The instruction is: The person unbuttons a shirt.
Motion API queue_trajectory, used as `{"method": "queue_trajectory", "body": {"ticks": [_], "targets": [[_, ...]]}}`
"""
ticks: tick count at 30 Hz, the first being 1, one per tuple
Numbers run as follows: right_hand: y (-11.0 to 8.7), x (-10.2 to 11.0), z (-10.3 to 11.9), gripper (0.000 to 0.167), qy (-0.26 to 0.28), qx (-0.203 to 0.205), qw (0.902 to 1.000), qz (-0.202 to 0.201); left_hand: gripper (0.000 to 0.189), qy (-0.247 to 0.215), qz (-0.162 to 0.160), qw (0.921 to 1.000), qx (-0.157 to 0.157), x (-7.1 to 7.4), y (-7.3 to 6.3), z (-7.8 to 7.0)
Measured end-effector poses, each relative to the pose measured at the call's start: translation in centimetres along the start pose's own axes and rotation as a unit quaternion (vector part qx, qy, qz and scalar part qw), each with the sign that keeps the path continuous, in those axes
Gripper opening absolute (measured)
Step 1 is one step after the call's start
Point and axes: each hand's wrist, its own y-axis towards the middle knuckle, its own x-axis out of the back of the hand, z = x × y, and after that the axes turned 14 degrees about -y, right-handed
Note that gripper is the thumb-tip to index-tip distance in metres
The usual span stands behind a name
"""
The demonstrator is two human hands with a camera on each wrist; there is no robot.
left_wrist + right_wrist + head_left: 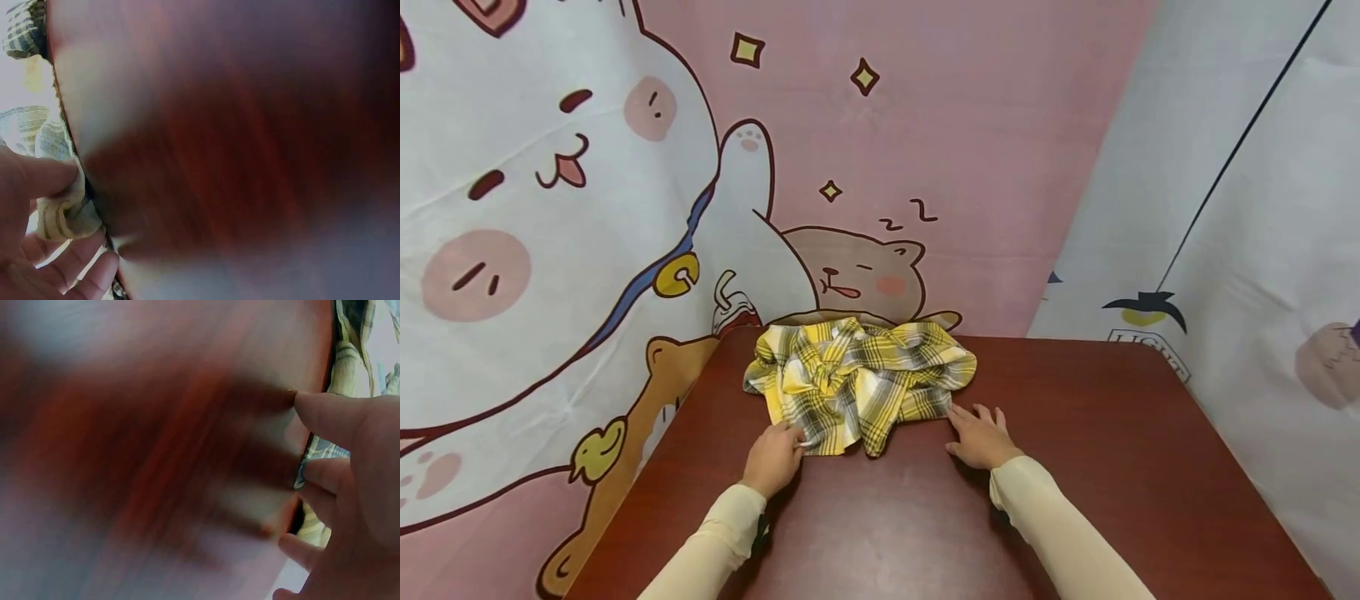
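Observation:
A crumpled yellow, white and grey plaid shirt [880,375] lies bunched toward the far edge of the table. At its near left corner my left hand [772,460] pinches the hem; in the left wrist view a fold of the cloth [59,215] sits between thumb and fingers. My right hand [982,437] is at the near right corner, with its fingertips at the edge of the fabric. Seen from the right wrist, the thumb [328,415] stands apart from the fingers, and one finger [322,472] touches the hem.
The dark red-brown table [1097,433] extends on both sides of the shirt and toward me. Behind it hangs a pink and white cloth backdrop [985,167] with cartoon animals, meeting the table's far edge.

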Motion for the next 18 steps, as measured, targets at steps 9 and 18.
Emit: {"method": "queue_trajectory", "body": {"ticks": [9, 18], "targets": [[-6.1, -0.3, -2.4, 0.067, -0.042, 0.004, 0.9989, -0.021, 0.014, -0.038, 0.077, 0.9941, -0.066, -0.3, -2.1, -2.9], [-10.2, 1.3, -4.6, 0.056, -0.042, 0.049, 0.9975, 0.031, 0.014, -0.137, 0.277, 0.9454, -0.102, 1.2, -2.6, -5.3]]}}
